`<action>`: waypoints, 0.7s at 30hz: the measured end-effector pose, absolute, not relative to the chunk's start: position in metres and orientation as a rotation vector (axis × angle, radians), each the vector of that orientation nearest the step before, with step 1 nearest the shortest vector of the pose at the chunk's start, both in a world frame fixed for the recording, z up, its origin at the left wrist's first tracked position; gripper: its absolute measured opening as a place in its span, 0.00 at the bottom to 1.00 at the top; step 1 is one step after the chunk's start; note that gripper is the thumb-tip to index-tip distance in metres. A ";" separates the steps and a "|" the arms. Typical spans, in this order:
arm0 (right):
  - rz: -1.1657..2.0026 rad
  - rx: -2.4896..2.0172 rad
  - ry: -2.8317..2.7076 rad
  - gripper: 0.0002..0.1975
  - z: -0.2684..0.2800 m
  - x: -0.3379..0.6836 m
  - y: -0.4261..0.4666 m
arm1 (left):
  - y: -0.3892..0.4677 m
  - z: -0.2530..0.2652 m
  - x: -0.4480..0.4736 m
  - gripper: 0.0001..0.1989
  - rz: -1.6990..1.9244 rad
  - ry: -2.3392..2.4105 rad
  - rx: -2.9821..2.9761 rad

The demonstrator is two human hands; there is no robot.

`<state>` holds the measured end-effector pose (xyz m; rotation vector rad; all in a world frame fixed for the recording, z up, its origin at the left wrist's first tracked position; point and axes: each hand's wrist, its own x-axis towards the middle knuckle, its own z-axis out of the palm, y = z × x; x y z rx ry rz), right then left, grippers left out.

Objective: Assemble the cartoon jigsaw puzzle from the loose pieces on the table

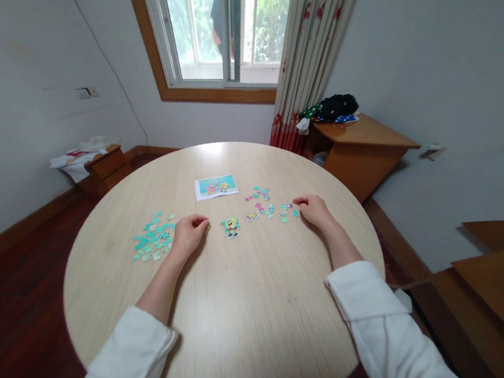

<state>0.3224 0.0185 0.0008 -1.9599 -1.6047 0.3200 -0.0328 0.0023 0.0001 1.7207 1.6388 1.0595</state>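
1. The left hand has its fingers pinched on a small puzzle piece; a slack pinch might drop it.
2. The right hand reaches loose pieces toward the tabletop's right edge; I cannot tell whether its fingers grasp one.
3. The yellow figure lies between both hands; a brushing wrist could split it.
4. Teal pieces toward the left edge could scatter if the left forearm swings outward.

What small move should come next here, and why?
Perhaps try the small piece at the left hand against the yellow-figure section: that section lies close by with an uneven outline, though the piece's print is too small to judge fit.
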 end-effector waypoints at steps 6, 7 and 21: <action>0.367 -1.933 -1.674 0.14 0.009 0.313 0.014 | 0.004 -0.003 -0.035 0.11 1.073 1.649 1.719; 0.363 -1.929 -1.691 0.13 0.010 0.312 0.013 | 0.004 -0.004 -0.035 0.11 1.072 1.651 1.719; 0.227 -1.987 -1.688 0.11 0.005 0.314 0.017 | 0.003 -0.002 -0.033 0.11 1.111 1.613 1.731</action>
